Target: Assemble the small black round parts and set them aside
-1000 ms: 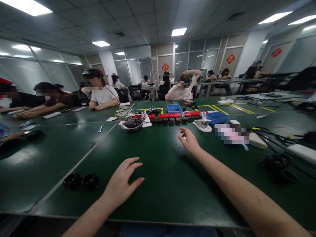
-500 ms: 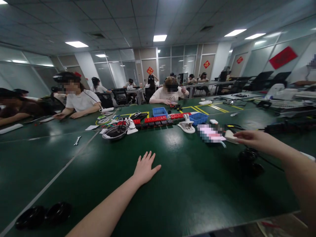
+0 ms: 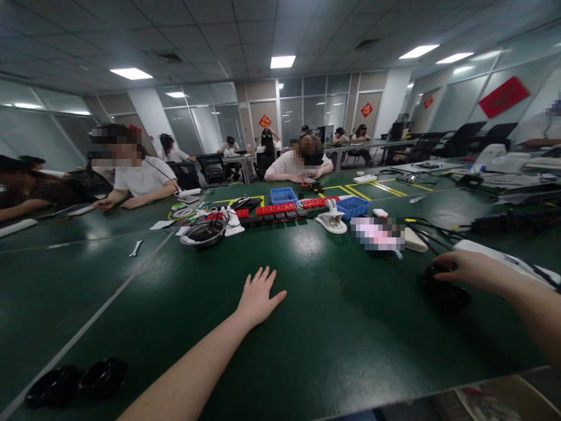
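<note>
- A person's right hand point(image 3: 474, 270) arches over a black rounded piece point(image 3: 433, 283) toward the right of the green surface point(image 3: 333, 333), fingertips at its top; whether the grip has closed on it, one cannot tell.
- A second black piece point(image 3: 458, 297) sits just beside it, the two perhaps touching; fingers placed clear of the neighbour would likely avoid dragging both.
- Glossy, curved sides may slip, so thumb and fingers set opposite each other look the surest hold.
- The left hand point(image 3: 259, 297) lies palm down near the middle, fingers spread apart, holding nothing, well placed to steady the body.
- A long white device point(image 3: 495, 256) lies close behind the right hand; a wrist kept clear should avoid bumping it.
</note>
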The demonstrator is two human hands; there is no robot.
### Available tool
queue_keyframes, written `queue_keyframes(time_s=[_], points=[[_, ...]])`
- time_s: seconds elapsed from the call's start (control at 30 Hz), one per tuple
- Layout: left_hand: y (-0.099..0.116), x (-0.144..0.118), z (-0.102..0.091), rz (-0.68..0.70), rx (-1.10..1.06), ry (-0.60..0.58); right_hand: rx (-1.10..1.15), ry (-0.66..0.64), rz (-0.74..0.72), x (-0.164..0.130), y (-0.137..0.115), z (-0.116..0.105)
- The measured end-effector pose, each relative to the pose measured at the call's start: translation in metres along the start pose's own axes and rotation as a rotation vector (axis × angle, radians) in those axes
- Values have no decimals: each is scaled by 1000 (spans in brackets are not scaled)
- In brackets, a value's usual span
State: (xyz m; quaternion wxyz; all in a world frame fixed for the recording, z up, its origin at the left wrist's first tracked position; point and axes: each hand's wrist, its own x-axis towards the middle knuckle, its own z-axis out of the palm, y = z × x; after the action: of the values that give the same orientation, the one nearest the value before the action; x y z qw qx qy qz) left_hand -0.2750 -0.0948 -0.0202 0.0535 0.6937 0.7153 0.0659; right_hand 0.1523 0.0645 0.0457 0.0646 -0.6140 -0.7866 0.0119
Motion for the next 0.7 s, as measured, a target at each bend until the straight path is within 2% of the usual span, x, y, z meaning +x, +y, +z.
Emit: queue_keyframes(time_s=[0.1, 0.2, 0.3, 0.43, 0.57, 0.7], points=[[-1, 0, 1, 5, -9, 14, 7, -169, 13, -3, -10, -1], [-2, -1, 2, 16, -19, 33, 69, -161, -42, -11, -32, -1], [-3, -2, 3, 22, -27, 44, 97, -91, -124, -20, -65, 3], [-4, -3, 4, 23, -47, 54, 142, -67, -294, -22, -123, 15], [-3, -6, 2, 21, -117, 77, 176, -27, -445, -11, -192, 31], [-4, -11, -2, -29, -384, 187, 212, 8, -539, -1, -260, 45]])
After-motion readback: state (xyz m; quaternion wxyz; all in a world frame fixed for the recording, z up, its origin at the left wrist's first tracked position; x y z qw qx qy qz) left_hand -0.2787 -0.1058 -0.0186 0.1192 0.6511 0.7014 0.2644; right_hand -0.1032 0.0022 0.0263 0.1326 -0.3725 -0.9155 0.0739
